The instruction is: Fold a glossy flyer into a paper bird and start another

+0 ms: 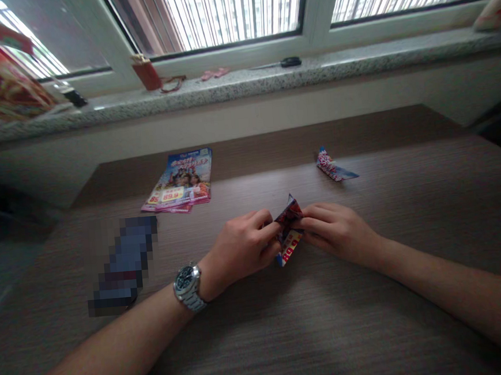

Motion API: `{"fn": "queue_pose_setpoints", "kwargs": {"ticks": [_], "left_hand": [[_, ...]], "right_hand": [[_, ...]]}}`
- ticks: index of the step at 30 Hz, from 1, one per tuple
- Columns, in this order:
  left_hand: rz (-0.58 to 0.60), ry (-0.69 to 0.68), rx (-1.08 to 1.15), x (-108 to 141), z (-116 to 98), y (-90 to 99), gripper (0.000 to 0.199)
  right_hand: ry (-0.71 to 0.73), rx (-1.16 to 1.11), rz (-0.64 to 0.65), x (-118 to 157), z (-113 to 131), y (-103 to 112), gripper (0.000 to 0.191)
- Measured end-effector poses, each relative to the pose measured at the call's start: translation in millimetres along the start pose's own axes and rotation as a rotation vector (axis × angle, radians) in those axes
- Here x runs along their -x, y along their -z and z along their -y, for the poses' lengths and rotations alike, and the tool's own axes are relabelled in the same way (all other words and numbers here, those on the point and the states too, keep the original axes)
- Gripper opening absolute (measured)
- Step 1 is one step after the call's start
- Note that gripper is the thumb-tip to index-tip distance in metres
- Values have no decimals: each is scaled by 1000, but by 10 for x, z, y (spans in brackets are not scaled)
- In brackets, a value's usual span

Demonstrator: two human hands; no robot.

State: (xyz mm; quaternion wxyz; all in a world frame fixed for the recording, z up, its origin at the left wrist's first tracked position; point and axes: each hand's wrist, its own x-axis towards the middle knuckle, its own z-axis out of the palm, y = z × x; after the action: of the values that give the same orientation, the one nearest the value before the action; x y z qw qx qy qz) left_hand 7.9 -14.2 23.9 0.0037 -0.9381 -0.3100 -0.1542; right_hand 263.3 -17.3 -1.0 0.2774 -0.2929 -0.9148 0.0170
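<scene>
Between my two hands is a small folded paper flyer [291, 245], printed in dark red, blue and yellow, with a pointed tip sticking up. My left hand [249, 242], a steel watch [189, 286] on its wrist, pinches the flyer's left side. On the opposite side, the closed fingers of my right hand [338, 229] grip its edge. My fingers cover part of the folds. Farther back to the right, a second folded paper piece [334, 167] in blue and red lies on the table [262, 337].
Several colourful flyers [183, 178] are stacked at the back left. A blurred-out phone-like object [126, 261] lies left of my left forearm. Scissors [290, 62], a reddish-brown container [146, 73] and a food packet [3, 82] sit on the stone windowsill [242, 84].
</scene>
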Motion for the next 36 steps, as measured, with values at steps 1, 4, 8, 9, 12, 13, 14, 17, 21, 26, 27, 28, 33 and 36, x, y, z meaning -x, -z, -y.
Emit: {"fn": "queue_pose_setpoints", "kwargs": {"ticks": [1, 4, 8, 9, 12, 13, 14, 17, 21, 26, 27, 28, 33, 36], "left_hand": [[-2, 3, 3, 2, 2, 2, 17], [-18, 17, 18, 9, 9, 3, 17], [-52, 25, 39, 12, 13, 0, 15], [-58, 26, 43, 12, 13, -2, 15], [-69, 32, 52, 15, 16, -10, 16], [-71, 34, 57, 16, 18, -12, 17], [-73, 36, 61, 19, 20, -15, 18], [-75, 42, 65, 25, 24, -18, 20], [-74, 37, 66, 25, 22, -16, 21], [-77, 46, 120, 20, 4, -29, 20], [-77, 50, 135, 21, -2, -32, 20], [-67, 62, 147, 21, -7, -34, 20], [-43, 104, 178, 22, -28, -37, 21], [-43, 106, 185, 20, -30, -40, 21]], "right_hand": [[1, -5, -3, 1, -4, 2, 18], [4, -8, -7, 4, -14, 10, 18], [7, -8, -8, 5, -21, 23, 17], [5, -10, -5, 6, -23, 25, 17], [4, -11, 2, 7, -28, 28, 17], [4, -9, 4, 7, -30, 29, 17], [5, -6, 6, 8, -31, 29, 17], [6, 1, 13, 10, -36, 33, 16], [5, 10, 22, 13, -39, 37, 17], [-5, 24, 36, 17, -32, 24, 18], [-9, 28, 38, 18, -29, 21, 18], [-9, 33, 41, 18, -26, 18, 17], [37, 81, 55, 7, 8, 32, 20], [63, 111, 57, -6, 39, 56, 17]]}}
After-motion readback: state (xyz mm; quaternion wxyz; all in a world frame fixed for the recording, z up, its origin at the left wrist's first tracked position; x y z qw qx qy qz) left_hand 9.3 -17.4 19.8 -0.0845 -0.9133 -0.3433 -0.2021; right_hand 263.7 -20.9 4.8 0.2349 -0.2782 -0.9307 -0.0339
